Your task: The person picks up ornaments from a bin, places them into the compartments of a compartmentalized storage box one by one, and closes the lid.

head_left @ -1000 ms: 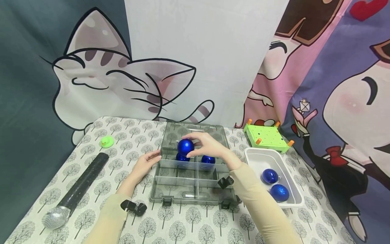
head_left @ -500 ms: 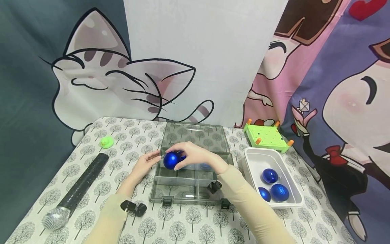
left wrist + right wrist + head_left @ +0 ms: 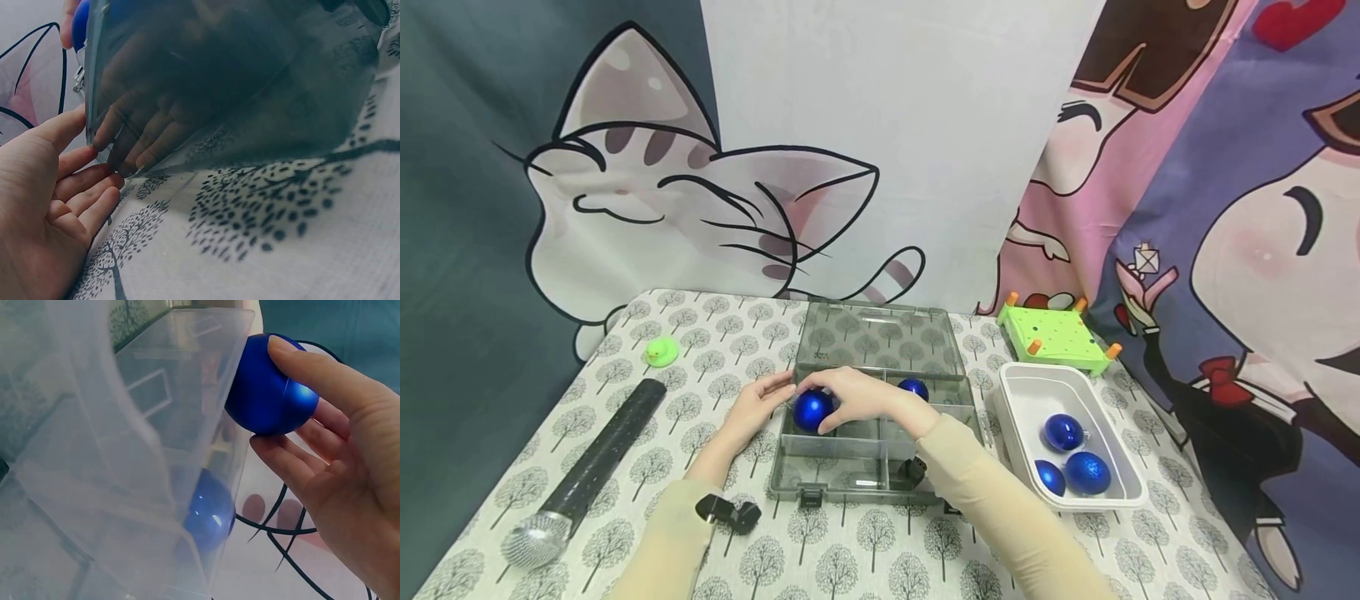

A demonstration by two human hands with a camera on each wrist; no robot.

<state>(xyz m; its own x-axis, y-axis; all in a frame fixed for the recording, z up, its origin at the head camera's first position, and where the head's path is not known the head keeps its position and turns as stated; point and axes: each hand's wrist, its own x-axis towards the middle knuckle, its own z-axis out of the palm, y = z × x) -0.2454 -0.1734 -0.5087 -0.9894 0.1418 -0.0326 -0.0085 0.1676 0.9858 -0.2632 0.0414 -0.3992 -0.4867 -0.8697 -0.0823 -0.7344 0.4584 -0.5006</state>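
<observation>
While the right hand (image 3: 857, 393) pinches a blue ball (image 3: 814, 411) between its thumb and curled fingers, the left hand (image 3: 762, 402) lies at the near-vertical left side of a clear grey box (image 3: 827, 472), its fingers loosely extended and their tips touching the wall, with nothing in their hold. The held ball is at the left end of the box's middle row (whether it touches the bottom there, I cannot tell). Another blue ball (image 3: 914, 388) sits in the back right compartment, and the box's lid (image 3: 880, 337) is opened back, away from the person.

To the right of the box, a white tub (image 3: 1033, 383) holds three more blue balls: a shiny one (image 3: 1063, 432), a speckled one (image 3: 1087, 472) and one (image 3: 1049, 477) against the near left wall. Behind the tub is a green toy (image 3: 1052, 335) with orange pegs. Over on the left, a black microphone (image 3: 598, 462) with a silver head lies slantwise, and a small green duck (image 3: 662, 352) is beyond it. A tree-patterned cloth (image 3: 835, 562) covers the tabletop.
</observation>
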